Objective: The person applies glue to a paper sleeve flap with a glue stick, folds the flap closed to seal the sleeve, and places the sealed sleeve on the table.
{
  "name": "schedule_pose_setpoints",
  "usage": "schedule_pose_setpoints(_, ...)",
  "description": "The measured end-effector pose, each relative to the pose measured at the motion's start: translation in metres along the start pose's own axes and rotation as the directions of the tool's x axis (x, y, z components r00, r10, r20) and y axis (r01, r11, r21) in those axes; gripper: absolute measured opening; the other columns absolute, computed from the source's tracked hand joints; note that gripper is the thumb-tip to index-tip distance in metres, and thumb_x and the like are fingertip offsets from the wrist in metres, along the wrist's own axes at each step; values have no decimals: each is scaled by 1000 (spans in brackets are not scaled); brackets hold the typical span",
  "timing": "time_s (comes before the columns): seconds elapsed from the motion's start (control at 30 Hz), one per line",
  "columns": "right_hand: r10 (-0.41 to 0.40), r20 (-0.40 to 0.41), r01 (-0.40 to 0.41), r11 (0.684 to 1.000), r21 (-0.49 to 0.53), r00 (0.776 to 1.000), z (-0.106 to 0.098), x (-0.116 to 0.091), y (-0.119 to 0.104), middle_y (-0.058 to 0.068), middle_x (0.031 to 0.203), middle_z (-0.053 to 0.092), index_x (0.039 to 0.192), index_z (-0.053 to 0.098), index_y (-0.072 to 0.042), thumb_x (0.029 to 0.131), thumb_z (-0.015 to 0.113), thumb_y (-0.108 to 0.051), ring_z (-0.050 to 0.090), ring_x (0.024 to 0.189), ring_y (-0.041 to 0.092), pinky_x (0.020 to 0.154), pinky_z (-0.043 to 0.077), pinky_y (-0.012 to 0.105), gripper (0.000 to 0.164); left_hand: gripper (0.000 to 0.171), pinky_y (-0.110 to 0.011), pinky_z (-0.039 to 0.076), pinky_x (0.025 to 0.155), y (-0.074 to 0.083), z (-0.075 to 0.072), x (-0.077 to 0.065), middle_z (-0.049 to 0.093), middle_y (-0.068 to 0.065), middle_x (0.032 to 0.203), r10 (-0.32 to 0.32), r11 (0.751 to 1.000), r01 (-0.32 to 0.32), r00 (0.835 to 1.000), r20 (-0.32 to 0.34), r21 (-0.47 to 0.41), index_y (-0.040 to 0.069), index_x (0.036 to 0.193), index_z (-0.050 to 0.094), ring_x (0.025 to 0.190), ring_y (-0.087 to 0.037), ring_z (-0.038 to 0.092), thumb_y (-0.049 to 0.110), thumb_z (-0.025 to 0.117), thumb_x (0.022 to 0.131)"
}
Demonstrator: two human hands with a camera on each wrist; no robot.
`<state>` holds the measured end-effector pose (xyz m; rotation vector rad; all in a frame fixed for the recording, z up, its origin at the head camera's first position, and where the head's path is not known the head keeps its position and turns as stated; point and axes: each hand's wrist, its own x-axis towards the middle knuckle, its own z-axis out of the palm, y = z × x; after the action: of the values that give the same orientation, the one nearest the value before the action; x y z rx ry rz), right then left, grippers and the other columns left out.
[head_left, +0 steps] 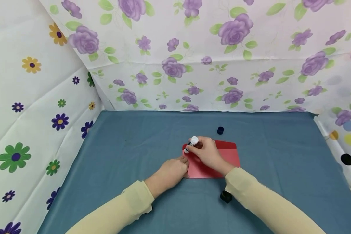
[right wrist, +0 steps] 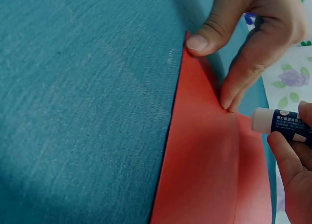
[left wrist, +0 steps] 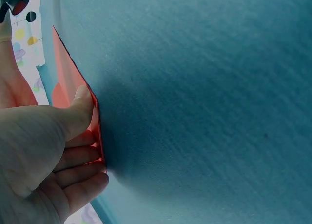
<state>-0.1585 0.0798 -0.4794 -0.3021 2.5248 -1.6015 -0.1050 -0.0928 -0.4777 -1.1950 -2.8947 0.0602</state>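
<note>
A red envelope [head_left: 207, 167] lies on the blue cloth with its darker flap [head_left: 226, 144] folded out at the back. My right hand [head_left: 208, 152] grips a glue stick [right wrist: 287, 124] tilted over the left end of the flap fold, its white end low over the paper. My left hand [head_left: 171, 172] rests at the envelope's left edge. In the right wrist view, the left thumb [right wrist: 199, 43] presses the near left corner while the fingertips [right wrist: 228, 104] touch down by the fold.
A dark blue cap [head_left: 220, 130] stands on the cloth behind the envelope. Close to my right sleeve sits a small black object [head_left: 226, 196]. Flower-printed sheets [head_left: 172, 68] hang behind and to the left of the blue-covered table [head_left: 128, 139].
</note>
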Motion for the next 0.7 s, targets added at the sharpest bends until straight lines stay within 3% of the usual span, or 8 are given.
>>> schedule_pose_setpoints(0.27, -51, 37, 53, 997, -49, 998, 9, 3, 3, -12, 87, 69, 100, 70, -17, 82, 72, -29, 64, 84, 3, 77, 54, 26, 22, 33, -27, 55, 73, 1, 1, -1, 66, -3, 102, 3, 1000, -3, 1000, -15, 15, 13, 96, 68, 105, -17, 62, 43, 66, 82)
schedule_pose_setpoints(0.57, -74, 88, 83, 992, -99, 993, 14, 6, 4, -10, 84, 68, 92, 68, -25, 84, 70, -29, 59, 64, 8, 58, 51, 26, 9, 36, -26, 54, 68, 3, 2, 0, 66, -1, 96, 13, 996, -11, 1000, -27, 84, 13, 98, 69, 92, -15, 62, 44, 68, 80)
schedule_pose_setpoints(0.7, -132, 78, 144, 973, -181, 988, 15, 7, 3, -14, 83, 67, 91, 67, -25, 84, 70, -29, 61, 71, 1, 65, 53, 23, 8, 38, -28, 54, 71, 2, 2, 1, 68, -3, 101, 13, 996, -11, 1000, -24, 85, 12, 101, 70, 97, -16, 63, 43, 68, 80)
